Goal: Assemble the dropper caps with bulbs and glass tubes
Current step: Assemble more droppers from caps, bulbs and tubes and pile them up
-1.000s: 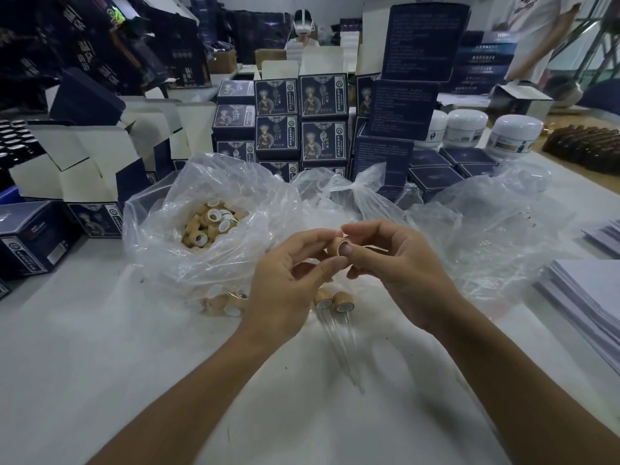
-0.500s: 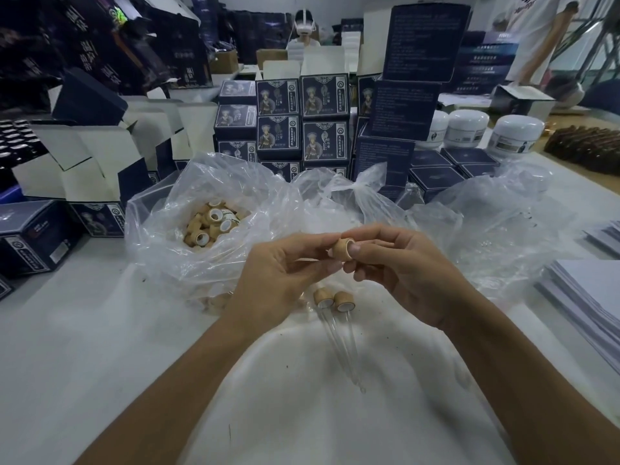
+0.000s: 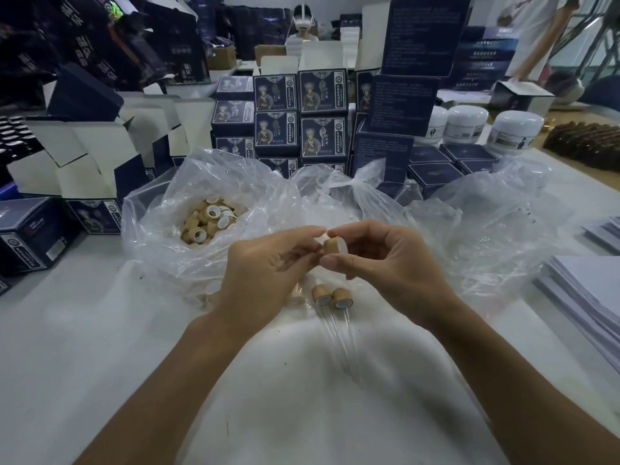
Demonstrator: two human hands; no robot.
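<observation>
Across the white table [image 3: 67,347], from 9 o'clock round to 1 o'clock, stand stacks of dark blue printed cartons [image 3: 300,112], some with white flaps open. At 3 o'clock lies a pile of white paper sheets [image 3: 590,297], and at 1 o'clock three white lidded jars [image 3: 516,129]. Crumpled clear plastic bags [image 3: 486,229] spread across the middle; the one at 10 o'clock [image 3: 161,250] holds a heap of loose bamboo-coloured dropper caps [image 3: 209,221]. At centre the left hand [image 3: 265,276] and right hand [image 3: 385,263] meet fingertip to fingertip. The right hand pinches a single bamboo cap [image 3: 332,246] between thumb and forefinger, its white-lined opening turned toward 3 o'clock. The left hand's thumb and forefinger pinch a small white part at the cap's other end; what it is cannot be told. Just toward 6 o'clock from the hands, two finished droppers [image 3: 332,297] lie side by side on the table, their clear glass tubes [image 3: 342,340] pointing toward 6 o'clock.
</observation>
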